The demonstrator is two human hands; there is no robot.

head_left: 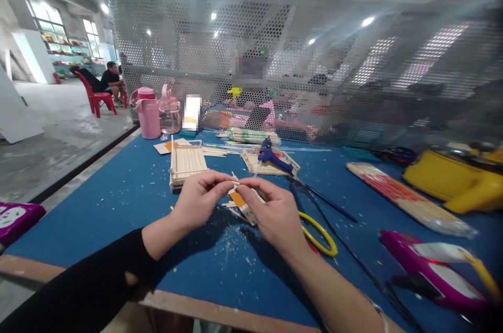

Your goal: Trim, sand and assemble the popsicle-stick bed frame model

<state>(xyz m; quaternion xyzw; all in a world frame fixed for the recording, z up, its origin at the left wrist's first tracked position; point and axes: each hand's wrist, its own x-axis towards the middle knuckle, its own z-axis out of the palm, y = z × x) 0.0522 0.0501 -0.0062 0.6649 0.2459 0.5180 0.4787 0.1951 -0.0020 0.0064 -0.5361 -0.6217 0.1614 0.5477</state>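
Note:
My left hand (198,196) and my right hand (277,212) meet over the middle of the blue table, fingertips pinched together on a small wooden stick (234,184). Just below the fingers lies a small piece with an orange and white surface (238,200), partly hidden by my right hand. Short pale sticks lie around it. Beyond my left hand stands a tray-like frame of wooden sticks (188,157). Behind my right hand, a blue glue gun (271,157) rests on another stick frame (251,165).
A yellow-handled tool (328,244) and a black cable (346,254) lie right of my hands. Farther right are a bag of sticks (408,196) and a purple device (440,270). A pink flask (148,115) stands at the back left, before a perforated metal screen (188,34). A person (112,78) sits beyond.

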